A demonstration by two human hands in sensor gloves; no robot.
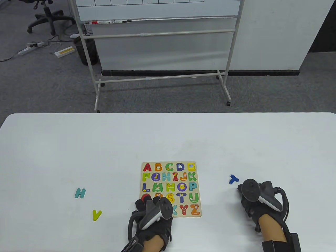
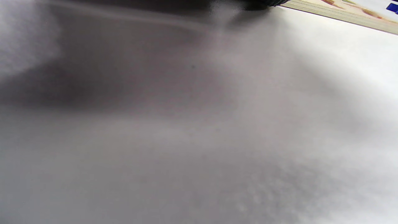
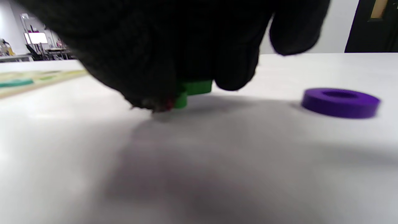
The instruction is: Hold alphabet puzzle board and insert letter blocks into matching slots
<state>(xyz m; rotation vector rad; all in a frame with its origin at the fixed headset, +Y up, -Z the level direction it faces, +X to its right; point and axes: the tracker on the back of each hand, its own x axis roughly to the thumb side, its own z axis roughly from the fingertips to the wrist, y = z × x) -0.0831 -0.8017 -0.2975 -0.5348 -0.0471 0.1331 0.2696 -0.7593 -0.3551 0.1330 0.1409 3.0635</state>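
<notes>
Puzzle board [image 1: 172, 189] lies flat on the white table [image 1: 52, 147], near its front edge and a little right of centre. Nearest the camera, the left hand [image 1: 153, 218] rests on the board's front left corner, fingertips lying over the bottom rows; whether the fingers are spread or pressed together cannot be told under the tracker. In the left wrist view only the board's pale edge shows at the top right.

The right hand [image 1: 256, 199] sits on the table well to the right of the board. In the right wrist view its gloved fingers [image 3: 236, 62] curl down onto a green block [image 3: 192, 90] that touches the table, pinching it. A purple ring block [image 3: 340, 102] lies just beside it.

Most slots of the board hold their letters, from A through Z; the H and T slots show only pictures.

Loose on the table are a yellow V [image 1: 96, 215] and a teal H [image 1: 80, 193] to the board's left, and a blue T [image 1: 233, 179] just beyond the right hand.

Beyond the table stands a wheeled whiteboard [image 1: 160, 39] on grey carpet.
</notes>
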